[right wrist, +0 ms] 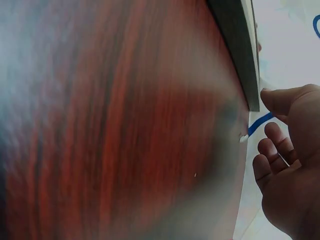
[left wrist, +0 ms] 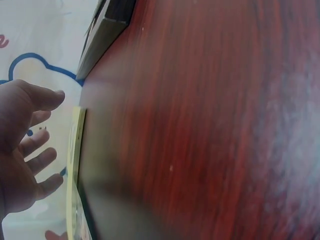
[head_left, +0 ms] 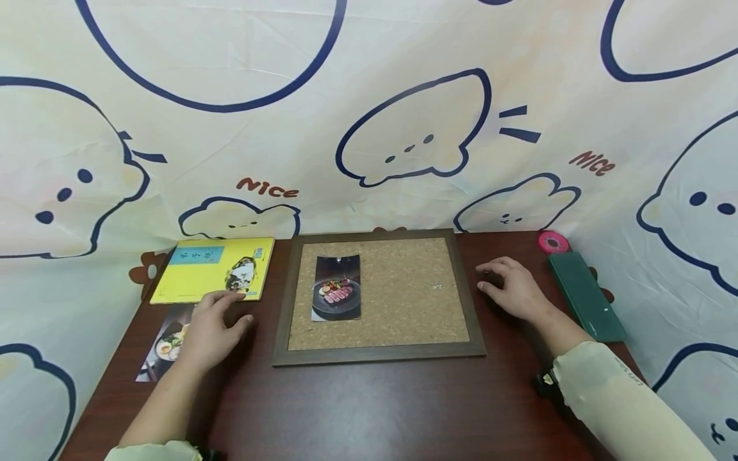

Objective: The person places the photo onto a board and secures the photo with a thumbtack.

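We are holding our left hand (head_left: 213,330) and right hand (head_left: 513,291) well apart, fingers loosely bent, seemingly empty. Between them the corkboard (head_left: 403,282) is lying, long side running hand to hand, the right nearer, bearing a food photo (head_left: 337,288) leftward; a second photo (head_left: 164,349) is lying beside our left.

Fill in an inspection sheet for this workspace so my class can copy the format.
Surface: dark red-brown table, glossy.
Job's things: framed cork board lying flat; food photo on its left half; small shiny bits on its right half, too small to identify; second photo on the table, partly hidden by the left hand.
Clutter: yellow book at left; green case and pink round item at right.
Hands: left near the book; right hand beside the board; neither visibly grips anything.
Cables: nothing seen.
Surroundings: pale wall covering with blue cartoon outlines.
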Motion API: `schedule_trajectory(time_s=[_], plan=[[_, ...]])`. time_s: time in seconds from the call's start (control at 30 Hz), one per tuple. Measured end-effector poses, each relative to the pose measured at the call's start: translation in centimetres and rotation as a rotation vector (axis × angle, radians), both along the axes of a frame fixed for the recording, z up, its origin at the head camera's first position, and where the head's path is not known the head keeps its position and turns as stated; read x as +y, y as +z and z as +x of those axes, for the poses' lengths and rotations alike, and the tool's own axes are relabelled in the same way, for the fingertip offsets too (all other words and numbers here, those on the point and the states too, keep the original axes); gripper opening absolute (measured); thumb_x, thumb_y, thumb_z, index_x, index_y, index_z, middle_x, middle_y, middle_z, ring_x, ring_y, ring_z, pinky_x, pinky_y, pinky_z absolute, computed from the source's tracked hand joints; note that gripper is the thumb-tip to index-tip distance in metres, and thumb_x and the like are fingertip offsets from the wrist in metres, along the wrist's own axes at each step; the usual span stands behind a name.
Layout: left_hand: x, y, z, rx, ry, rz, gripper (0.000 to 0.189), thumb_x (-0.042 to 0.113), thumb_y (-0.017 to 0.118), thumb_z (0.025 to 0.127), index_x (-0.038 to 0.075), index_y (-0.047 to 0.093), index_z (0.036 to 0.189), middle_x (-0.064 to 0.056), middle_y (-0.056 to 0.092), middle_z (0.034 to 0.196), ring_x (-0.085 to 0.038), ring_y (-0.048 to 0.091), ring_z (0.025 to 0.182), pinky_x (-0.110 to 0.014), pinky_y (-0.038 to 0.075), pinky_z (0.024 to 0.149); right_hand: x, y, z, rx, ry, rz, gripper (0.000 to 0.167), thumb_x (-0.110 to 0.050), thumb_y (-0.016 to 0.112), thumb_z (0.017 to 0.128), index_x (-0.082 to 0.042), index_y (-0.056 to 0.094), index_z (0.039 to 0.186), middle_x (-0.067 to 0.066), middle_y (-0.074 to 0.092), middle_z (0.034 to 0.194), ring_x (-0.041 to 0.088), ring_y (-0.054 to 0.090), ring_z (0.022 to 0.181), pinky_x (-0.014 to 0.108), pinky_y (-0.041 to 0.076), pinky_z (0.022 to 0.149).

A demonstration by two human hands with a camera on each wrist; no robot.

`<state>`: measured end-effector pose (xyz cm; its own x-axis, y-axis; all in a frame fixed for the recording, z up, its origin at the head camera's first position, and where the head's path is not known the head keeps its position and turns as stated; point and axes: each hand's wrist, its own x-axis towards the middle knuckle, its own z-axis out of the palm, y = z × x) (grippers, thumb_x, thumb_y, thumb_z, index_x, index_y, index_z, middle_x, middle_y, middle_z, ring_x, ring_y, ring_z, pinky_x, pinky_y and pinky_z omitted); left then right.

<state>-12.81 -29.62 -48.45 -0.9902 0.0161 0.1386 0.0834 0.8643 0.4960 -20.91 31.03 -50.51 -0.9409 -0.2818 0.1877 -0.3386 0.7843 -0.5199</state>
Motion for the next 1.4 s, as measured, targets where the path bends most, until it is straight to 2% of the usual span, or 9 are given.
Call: schedule_trajectory(time_s=[0.27, 0.53, 0.8, 0.9, 1.03, 1.23, 1.4], plan=[[-1.1, 0.1, 0.2, -0.057, 0.055, -0.004, 0.053, 0.019, 0.076, 0.093, 0.0, 0.059, 0.14, -0.03, 0.044, 0.14, -0.051, 0.041, 0.127, -0.071, 0.04, 0.097, 1.2, -0.2, -1.2, -0.049, -0.027, 0.04, 0.03, -0.012, 0.072, 0.097, -0.005, 0.071, 0.126, 0.018, 0.062, 0.122, 0.039, 0.058, 0.114, 0.059, 0.047, 0.097], [-2.3, -0.5, 0.5, -0.085, 0.093, -0.044, 0.054, 0.019, 0.075, 0.092, -0.002, 0.058, 0.139, -0.032, 0.042, 0.14, -0.053, 0.039, 0.125, -0.071, 0.042, 0.092, 1.9, -0.3, -1.9, -0.115, -0.029, 0.093, 0.03, -0.011, 0.067, 0.1, -0.004, 0.071, 0.129, 0.02, 0.064, 0.126, 0.042, 0.055, 0.121, 0.061, 0.043, 0.103], [-3.9, -0.5, 1.0, -0.127, 0.175, -0.08, 0.053, 0.017, 0.072, 0.093, -0.003, 0.057, 0.141, -0.035, 0.038, 0.142, -0.056, 0.035, 0.127, -0.074, 0.036, 0.092, 2.1, -0.7, -2.5, -0.083, -0.011, 0.123, 0.023, -0.011, 0.066, 0.101, -0.006, 0.076, 0.121, 0.019, 0.067, 0.122, 0.044, 0.055, 0.12, 0.062, 0.039, 0.104], [-4.6, -0.4, 1.2, -0.145, 0.187, -0.074, 0.052, 0.016, 0.07, 0.095, -0.003, 0.056, 0.141, -0.036, 0.036, 0.143, -0.06, 0.032, 0.129, -0.076, 0.03, 0.092, 2.0, -0.8, -2.6, -0.079, -0.009, 0.132, 0.023, -0.011, 0.065, 0.101, -0.006, 0.077, 0.12, 0.018, 0.068, 0.12, 0.043, 0.056, 0.118, 0.061, 0.04, 0.103], [-5.4, -0.4, 1.5, -0.174, 0.205, -0.088, 0.053, 0.017, 0.068, 0.095, -0.003, 0.054, 0.142, -0.037, 0.033, 0.145, -0.062, 0.03, 0.129, -0.076, 0.028, 0.09, 2.0, -0.7, -2.7, -0.079, -0.008, 0.143, 0.021, -0.01, 0.065, 0.101, -0.005, 0.077, 0.118, 0.018, 0.069, 0.119, 0.043, 0.056, 0.118, 0.061, 0.041, 0.104], [-6.7, -0.6, 1.7, -0.243, 0.262, -0.105, 0.061, 0.02, 0.069, 0.093, -0.001, 0.051, 0.147, -0.038, 0.031, 0.146, -0.063, 0.027, 0.13, -0.075, 0.028, 0.088, 1.8, -0.7, -2.7, -0.089, -0.025, 0.133, 0.017, -0.011, 0.065, 0.102, -0.006, 0.076, 0.113, 0.017, 0.07, 0.118, 0.041, 0.058, 0.116, 0.06, 0.042, 0.102], [-7.5, -0.2, 1.7, -0.305, 0.301, -0.103, 0.071, 0.025, 0.073, 0.09, -0.002, 0.046, 0.15, -0.041, 0.026, 0.147, -0.065, 0.024, 0.129, -0.077, 0.028, 0.088, 1.8, -0.8, -2.6, -0.092, -0.022, 0.122, 0.011, -0.011, 0.066, 0.102, -0.007, 0.075, 0.106, 0.013, 0.071, 0.11, 0.038, 0.06, 0.111, 0.059, 0.045, 0.1]])
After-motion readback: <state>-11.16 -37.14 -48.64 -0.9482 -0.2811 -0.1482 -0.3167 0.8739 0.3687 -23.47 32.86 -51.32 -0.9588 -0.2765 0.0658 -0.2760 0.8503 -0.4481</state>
